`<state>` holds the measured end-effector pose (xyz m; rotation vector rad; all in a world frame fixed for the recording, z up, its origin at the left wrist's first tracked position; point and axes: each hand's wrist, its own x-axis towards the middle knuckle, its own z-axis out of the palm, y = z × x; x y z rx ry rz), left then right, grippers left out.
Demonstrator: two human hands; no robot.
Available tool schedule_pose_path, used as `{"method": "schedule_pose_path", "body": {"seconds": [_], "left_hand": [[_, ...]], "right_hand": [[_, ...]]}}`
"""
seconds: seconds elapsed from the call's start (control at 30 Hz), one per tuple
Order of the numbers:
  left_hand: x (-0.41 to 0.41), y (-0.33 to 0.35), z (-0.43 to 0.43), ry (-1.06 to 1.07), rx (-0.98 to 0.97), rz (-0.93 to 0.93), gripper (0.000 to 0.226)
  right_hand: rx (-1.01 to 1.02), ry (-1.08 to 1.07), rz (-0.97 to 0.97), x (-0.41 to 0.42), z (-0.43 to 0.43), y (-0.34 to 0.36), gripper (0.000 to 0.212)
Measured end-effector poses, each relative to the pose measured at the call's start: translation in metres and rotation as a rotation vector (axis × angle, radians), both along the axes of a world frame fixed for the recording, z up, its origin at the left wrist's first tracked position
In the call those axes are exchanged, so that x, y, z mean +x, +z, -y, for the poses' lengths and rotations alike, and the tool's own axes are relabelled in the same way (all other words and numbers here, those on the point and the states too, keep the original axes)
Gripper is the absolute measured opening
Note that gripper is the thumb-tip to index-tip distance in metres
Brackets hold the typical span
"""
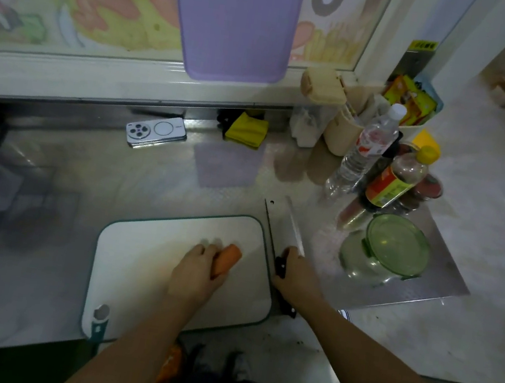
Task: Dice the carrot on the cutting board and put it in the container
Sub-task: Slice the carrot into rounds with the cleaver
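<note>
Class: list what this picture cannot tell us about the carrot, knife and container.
Carrot: near end hidden under the left hand, head view.
Knife: handle mostly covered by the right hand.
Container: contents unclear behind the tilted lid and glare.
Bottle labels: too blurred to read.

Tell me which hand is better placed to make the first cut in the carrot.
Right. The right hand grips the knife handle beside the board, while the left hand holds the carrot down on it, so it is busy.
</note>
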<state>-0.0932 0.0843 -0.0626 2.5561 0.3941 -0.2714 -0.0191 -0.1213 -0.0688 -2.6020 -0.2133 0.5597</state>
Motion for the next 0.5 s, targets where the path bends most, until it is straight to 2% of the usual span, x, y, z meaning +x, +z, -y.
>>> {"method": "schedule_pose_path", "body": {"seconds": [0.07, 0.2, 0.3, 0.4, 0.5], "left_hand": [[-0.002, 0.001, -0.002, 0.001, -0.021, 0.02, 0.055], [-0.009, 0.002, -0.012, 0.015, -0.015, 0.045, 0.05], [-0.017, 0.0, -0.018, 0.039, -0.024, 0.053, 0.048], [-0.023, 0.001, -0.02, 0.028, -0.016, 0.056, 0.045], [-0.027, 0.0, -0.02, 0.029, -0.012, 0.063, 0.045]], "right_hand": [[0.085, -0.088, 0.006, -0.001, -0.004, 0.007, 0.046], [0.249, -0.172, 0.109, 0.001, -0.02, 0.029, 0.022], [0.232, -0.025, 0.169, -0.001, -0.036, 0.037, 0.026], [0.133, 0.166, 0.102, -0.011, -0.051, 0.044, 0.019], [0.039, 0.26, 0.079, -0.025, -0.053, 0.042, 0.019]]}}
